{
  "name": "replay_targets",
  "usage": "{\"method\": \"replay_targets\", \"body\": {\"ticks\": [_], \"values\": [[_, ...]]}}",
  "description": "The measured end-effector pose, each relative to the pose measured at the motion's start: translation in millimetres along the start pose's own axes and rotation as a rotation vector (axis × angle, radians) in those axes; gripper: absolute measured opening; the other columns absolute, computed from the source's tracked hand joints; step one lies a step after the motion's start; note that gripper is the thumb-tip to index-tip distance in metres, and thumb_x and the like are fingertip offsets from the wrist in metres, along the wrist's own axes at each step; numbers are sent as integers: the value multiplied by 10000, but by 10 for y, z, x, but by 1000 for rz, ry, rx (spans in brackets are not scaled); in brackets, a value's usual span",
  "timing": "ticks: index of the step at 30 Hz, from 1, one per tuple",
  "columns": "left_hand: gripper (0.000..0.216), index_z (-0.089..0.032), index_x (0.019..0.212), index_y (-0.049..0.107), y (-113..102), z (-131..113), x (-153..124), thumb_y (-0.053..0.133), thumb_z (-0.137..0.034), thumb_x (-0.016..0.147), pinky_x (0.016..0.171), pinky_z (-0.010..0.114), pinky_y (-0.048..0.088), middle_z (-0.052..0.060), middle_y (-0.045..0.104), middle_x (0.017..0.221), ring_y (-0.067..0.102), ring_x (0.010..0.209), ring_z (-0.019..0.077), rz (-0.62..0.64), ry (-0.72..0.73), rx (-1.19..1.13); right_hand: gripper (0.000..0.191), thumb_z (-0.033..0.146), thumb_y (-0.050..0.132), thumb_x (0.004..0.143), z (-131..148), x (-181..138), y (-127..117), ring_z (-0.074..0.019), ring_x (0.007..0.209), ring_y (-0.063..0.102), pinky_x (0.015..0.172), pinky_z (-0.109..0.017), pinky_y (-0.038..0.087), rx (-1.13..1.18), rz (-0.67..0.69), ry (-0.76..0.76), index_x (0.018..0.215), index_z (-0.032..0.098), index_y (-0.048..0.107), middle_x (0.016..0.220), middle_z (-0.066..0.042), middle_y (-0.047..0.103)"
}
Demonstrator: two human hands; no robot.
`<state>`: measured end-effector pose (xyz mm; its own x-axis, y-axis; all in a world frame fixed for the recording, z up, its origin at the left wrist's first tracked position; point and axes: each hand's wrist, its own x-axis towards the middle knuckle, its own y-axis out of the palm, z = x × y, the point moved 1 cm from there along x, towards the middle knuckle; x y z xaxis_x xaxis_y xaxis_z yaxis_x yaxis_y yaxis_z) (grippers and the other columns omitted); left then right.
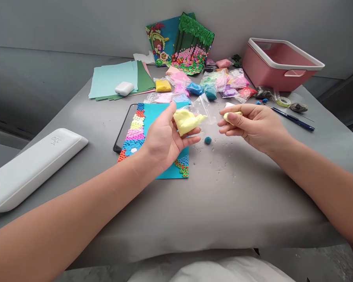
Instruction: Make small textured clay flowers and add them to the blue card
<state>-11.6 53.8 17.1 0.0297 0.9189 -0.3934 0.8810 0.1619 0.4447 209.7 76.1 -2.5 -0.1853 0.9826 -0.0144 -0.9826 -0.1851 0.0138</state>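
Note:
My left hand (164,143) is raised above the blue card, palm up, its fingers curled around a soft lump of pale yellow modelling clay (186,122). A clear plastic bag (202,109) shows just behind that lump. To the right, my right hand (250,125) pinches a smaller piece of the same yellow clay (233,116) between thumb and fingers. The two pieces are apart. On the table between my hands sits a small teal clay ball (207,140). The blue card (172,172), partly hidden by my left hand, bears bands of small coloured clay rings and a blue flower.
Under the card lies a dark phone-like slab (123,131). Several bagged clays (195,88) stand behind, below two decorated pictures (192,47). A pink bin (270,66) is back right, near a blue pen-like tool (294,118). Left are coloured sheets (111,78), a white case (124,88) and a white device (38,168).

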Motion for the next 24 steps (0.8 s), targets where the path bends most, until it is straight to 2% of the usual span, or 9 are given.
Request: {"method": "replay_targets", "body": {"ticks": [3,7,9,11,14,17,22,24], "values": [[371,-155,1014,638,-1,2,2,466,-453,1153,593,278,569,37,721,867,676,620,139,4,-1,-1,499,621,1001,701,25,-15,43,-131,602,713,562,-281,641,-8,52,-4,919,203,838,780,-40,789],[360,-157,1008,635,1,-3,1,470,-442,1153,591,278,571,29,709,843,674,609,134,2,3,2,542,603,1010,695,52,-28,71,-95,710,652,644,-244,605,6,90,-78,1060,242,836,863,5,749],[346,-159,1016,633,1,-3,0,476,-436,1150,592,280,572,35,716,856,672,609,134,-1,2,5,561,574,1042,646,49,-19,62,-83,693,613,636,-229,575,-19,73,-90,1052,261,813,794,49,676],[328,-162,1012,629,-1,1,-1,498,-434,1140,590,281,575,34,720,866,671,608,133,2,3,6,546,582,1035,653,36,-7,46,-86,620,588,585,-238,546,-55,52,-75,1023,263,793,686,73,616],[291,-170,1008,622,-4,9,-1,530,-419,1125,598,285,583,33,724,880,670,610,132,-2,4,11,565,696,941,744,10,0,42,-136,613,665,578,-291,573,-22,101,-9,1042,240,790,691,20,709],[275,-173,1014,621,-5,13,2,532,-409,1122,624,298,595,37,727,903,670,619,134,-11,2,21,552,729,909,769,8,-18,66,-177,660,728,618,-331,608,7,160,25,937,219,785,766,-41,779],[296,-162,992,624,-9,16,5,536,-412,1125,593,280,592,19,700,864,678,623,133,-8,9,6,468,616,998,717,55,-54,101,-144,749,665,703,-326,608,33,120,1,980,255,856,928,-36,779],[298,-157,997,629,-9,14,2,533,-407,1127,580,269,589,18,697,854,677,619,128,-12,11,-3,426,652,937,780,49,-55,97,-137,736,621,695,-330,585,-49,109,-7,888,246,869,924,-45,738]]}}
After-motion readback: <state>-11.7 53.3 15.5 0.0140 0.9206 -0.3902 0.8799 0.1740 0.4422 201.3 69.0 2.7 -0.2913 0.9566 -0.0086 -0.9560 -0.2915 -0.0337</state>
